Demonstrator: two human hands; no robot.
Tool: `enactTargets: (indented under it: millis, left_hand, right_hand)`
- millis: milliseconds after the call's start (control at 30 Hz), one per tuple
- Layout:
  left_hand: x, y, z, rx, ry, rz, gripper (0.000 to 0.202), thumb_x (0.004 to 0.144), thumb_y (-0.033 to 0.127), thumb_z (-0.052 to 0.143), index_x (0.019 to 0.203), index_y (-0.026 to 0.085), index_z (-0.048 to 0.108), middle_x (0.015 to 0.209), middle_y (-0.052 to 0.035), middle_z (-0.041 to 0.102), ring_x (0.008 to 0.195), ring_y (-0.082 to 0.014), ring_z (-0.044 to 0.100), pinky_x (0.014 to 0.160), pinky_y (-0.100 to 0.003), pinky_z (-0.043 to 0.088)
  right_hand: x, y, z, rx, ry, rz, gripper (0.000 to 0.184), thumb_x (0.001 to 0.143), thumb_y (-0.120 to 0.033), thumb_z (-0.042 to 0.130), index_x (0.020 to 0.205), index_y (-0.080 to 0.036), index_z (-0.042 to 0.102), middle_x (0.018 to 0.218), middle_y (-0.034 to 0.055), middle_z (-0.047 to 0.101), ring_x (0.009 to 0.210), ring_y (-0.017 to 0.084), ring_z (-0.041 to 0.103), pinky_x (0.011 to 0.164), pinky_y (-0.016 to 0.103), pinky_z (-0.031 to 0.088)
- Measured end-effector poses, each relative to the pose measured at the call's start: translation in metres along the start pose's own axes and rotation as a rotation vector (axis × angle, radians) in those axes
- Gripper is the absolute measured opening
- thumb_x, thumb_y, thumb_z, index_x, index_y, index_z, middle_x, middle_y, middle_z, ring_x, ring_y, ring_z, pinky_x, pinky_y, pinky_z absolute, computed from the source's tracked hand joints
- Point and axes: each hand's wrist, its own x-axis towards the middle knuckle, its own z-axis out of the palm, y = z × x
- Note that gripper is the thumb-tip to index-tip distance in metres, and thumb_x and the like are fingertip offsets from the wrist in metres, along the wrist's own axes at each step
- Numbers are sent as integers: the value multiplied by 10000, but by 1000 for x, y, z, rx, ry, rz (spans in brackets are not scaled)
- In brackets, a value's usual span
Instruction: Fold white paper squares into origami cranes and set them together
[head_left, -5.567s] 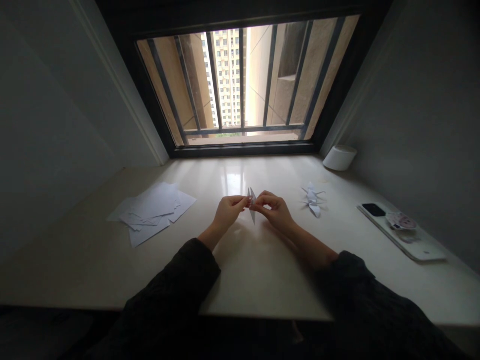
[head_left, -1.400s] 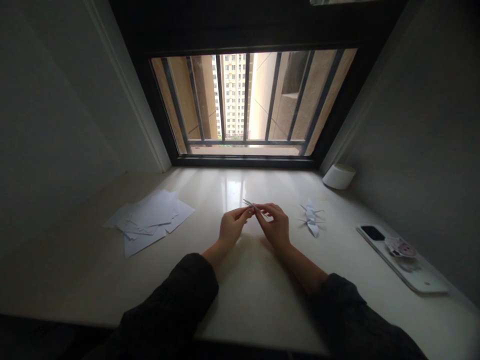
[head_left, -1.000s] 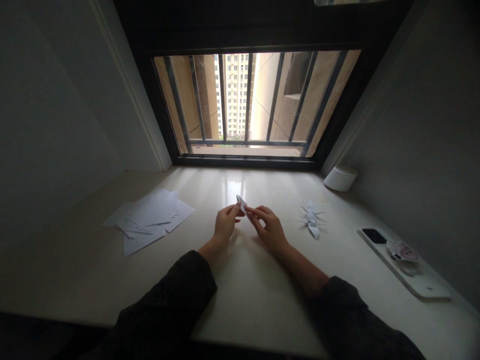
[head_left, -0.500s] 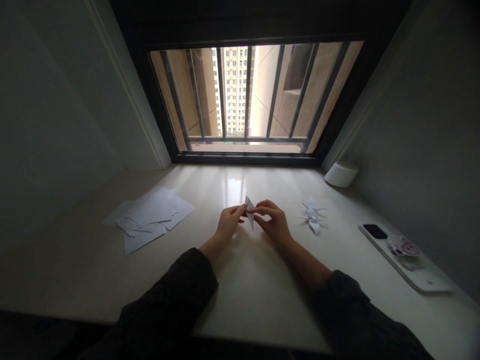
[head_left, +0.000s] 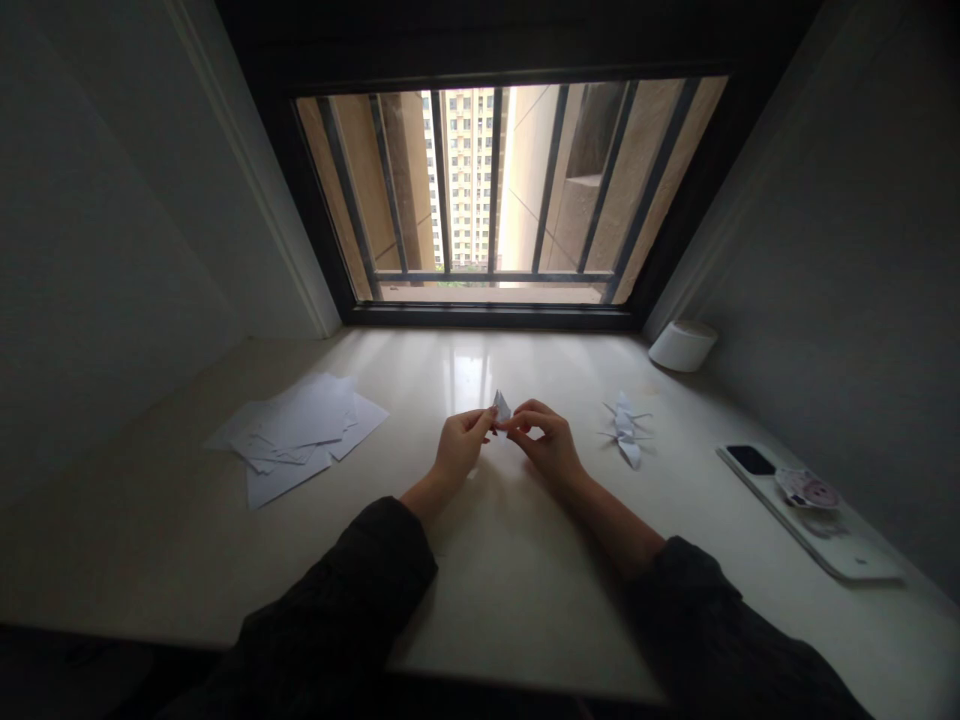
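Note:
A small folded piece of white paper (head_left: 502, 406) is held up between my two hands above the middle of the white sill, its pointed tips facing the window. My left hand (head_left: 459, 446) pinches it from the left with thumb and fingers. From the right, my right hand (head_left: 546, 440) has its thumb and index finger closed at the paper's lower edge. The fingertips hide the lower part of the paper. To the right of my right hand lie folded paper cranes (head_left: 625, 430), close together with thin points sticking out.
A pile of loose white paper sheets (head_left: 300, 425) lies on the left of the sill (head_left: 495, 600). On the right rests a phone (head_left: 810, 515) with a round cartoon grip. A white cylindrical object (head_left: 682, 346) stands by the right wall. A barred window (head_left: 480, 318) closes the back.
The long lower point of the folded paper, which hung down between my hands, no longer shows there. The paper now looks shorter and wider. Both hands stay nearly in place.

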Motion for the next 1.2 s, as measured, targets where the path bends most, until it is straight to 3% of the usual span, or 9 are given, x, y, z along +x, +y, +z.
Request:
enactTargets:
  millis: [233, 433, 733, 1033, 1200]
  left_hand:
    - [-1, 3, 0, -62, 29, -45, 333, 725, 448, 639, 833, 151, 746, 750, -57, 702, 673, -158, 593, 615, -269, 454]
    - [0, 2, 0, -51, 30, -40, 330, 731, 429, 636, 858, 144, 744, 746, -61, 704, 679, -159, 598, 602, -262, 449]
    - [1, 2, -1, -60, 67, -41, 321, 734, 439, 626, 857, 164, 735, 787, -61, 690, 806, -187, 609, 634, -258, 457]
    - [-1, 1, 2, -26, 43, 28, 295, 762, 424, 600, 843, 172, 729, 787, -66, 693, 803, -198, 620, 628, -273, 473]
    - [-2, 3, 2, -10, 30, 43, 305, 753, 445, 619, 836, 168, 717, 785, -60, 692, 779, -186, 623, 624, -265, 470]
  right_hand:
    - [0, -2, 1, 0, -34, 48, 146, 742, -357, 699, 818, -240, 741, 746, 32, 615, 653, 148, 533, 591, 290, 461]
    - [0, -2, 3, 104, 31, 98, 159, 710, -386, 730, 753, -234, 744, 748, 36, 654, 679, 158, 574, 599, 291, 454]
    - [1, -1, 10, 232, 80, 227, 229, 754, -426, 667, 827, -217, 725, 852, 47, 679, 777, 181, 620, 648, 309, 513]
    - [-1, -2, 12, 264, 225, 362, 324, 675, -472, 723, 834, -189, 722, 825, 69, 731, 763, 215, 667, 700, 359, 533]
    - [-2, -7, 13, 341, 223, 381, 326, 654, -465, 745, 821, -186, 724, 793, 70, 738, 764, 229, 690, 731, 374, 544]
